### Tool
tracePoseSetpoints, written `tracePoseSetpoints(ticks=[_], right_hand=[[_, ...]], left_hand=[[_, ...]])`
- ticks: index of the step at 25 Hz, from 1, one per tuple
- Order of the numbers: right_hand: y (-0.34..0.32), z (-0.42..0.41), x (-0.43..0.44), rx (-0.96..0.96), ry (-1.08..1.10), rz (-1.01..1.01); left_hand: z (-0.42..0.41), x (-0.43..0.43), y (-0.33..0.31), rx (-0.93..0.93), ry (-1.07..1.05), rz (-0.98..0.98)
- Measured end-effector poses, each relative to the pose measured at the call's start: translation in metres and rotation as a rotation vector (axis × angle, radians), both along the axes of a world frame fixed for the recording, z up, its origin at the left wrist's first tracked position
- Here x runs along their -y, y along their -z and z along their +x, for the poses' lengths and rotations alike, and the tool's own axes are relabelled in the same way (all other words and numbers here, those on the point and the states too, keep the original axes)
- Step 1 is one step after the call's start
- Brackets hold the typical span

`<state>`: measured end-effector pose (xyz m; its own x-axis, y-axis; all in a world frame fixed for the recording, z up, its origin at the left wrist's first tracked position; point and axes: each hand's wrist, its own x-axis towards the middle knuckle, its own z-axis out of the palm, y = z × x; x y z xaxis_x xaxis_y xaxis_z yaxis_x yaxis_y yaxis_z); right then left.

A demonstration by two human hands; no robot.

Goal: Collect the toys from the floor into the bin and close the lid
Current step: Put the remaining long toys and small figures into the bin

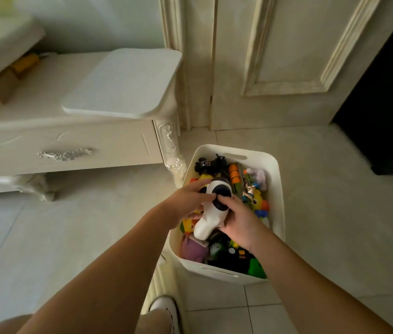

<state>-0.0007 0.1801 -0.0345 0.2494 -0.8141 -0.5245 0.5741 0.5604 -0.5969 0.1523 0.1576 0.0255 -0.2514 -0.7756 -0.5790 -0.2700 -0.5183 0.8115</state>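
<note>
A white plastic bin (278,201) stands on the tiled floor, filled with several colourful toys: a black toy car (204,164), an orange piece (234,172), a purple plush (193,249). Both hands hold a white toy with dark round patches (211,213) just over the bin's middle. My left hand (186,203) grips its left side. My right hand (237,221) grips its right side, thumb on a dark patch. A flat white lid (123,80) lies on the cabinet to the left.
A white carved cabinet (70,145) with a drawer and curved leg stands left of the bin. A cream door (287,56) is behind it. A dark object (388,116) fills the right. My white shoe (164,307) is near the bottom.
</note>
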Motion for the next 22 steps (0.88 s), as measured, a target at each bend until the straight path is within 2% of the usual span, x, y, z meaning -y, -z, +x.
tracePoseSetpoints(ticks=[4, 6, 8, 9, 13, 15, 17, 19, 22], right_hand=[[-0.002, 0.001, 0.01, -0.034, 0.016, -0.011], [-0.004, -0.005, 0.017, -0.09, 0.102, 0.018], [-0.01, -0.012, 0.027, -0.201, 0.212, -0.01], [-0.015, -0.015, 0.032, -0.326, 0.233, -0.062], [-0.03, -0.022, 0.051, -1.124, 0.116, -0.351], [-0.026, -0.02, 0.06, -1.434, -0.05, -0.474], [-0.012, -0.018, 0.064, -1.728, -0.318, -0.501], [0.0, -0.014, 0.061, -1.846, -0.507, -0.481], [-0.001, -0.004, 0.063, -1.815, -0.643, -0.532]], left_hand=[[0.011, 0.006, 0.008, -0.022, -0.049, -0.036], [0.004, 0.007, 0.005, -0.044, -0.067, -0.035], [-0.003, 0.012, 0.008, 0.069, -0.03, -0.07], [-0.006, 0.014, 0.012, 0.154, -0.001, -0.092], [-0.009, 0.017, 0.04, 0.44, 0.118, -0.153], [-0.009, 0.017, 0.055, 0.615, 0.311, -0.16], [-0.01, 0.017, 0.066, 0.785, 0.472, -0.194], [-0.012, 0.017, 0.07, 0.9, 0.539, -0.255], [-0.012, 0.017, 0.071, 0.968, 0.544, -0.285]])
